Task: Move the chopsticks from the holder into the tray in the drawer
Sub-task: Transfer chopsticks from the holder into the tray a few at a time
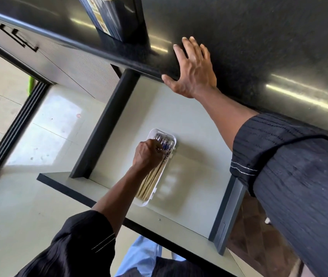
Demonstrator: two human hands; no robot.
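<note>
A white oblong tray [171,156] lies in the open drawer [195,156], which has a pale floor and dark sides. Several wooden chopsticks [151,180] with blue patterned tops lie lengthwise in the tray. My left hand [148,154] reaches down into the tray, its fingers curled round the patterned ends of the chopsticks. My right hand [194,70] rests flat, fingers straight, on the edge of the black countertop [259,47] above the drawer. A tall dark holder [111,17] with a labelled side stands on the countertop at the top; its opening is cut off by the frame.
The drawer front [107,204] juts out towards me. A closed pale cabinet door with a dark handle [19,38] is to the left. Pale floor tiles [45,136] and a dark door track [13,132] lie beyond. My jeans [139,256] show below.
</note>
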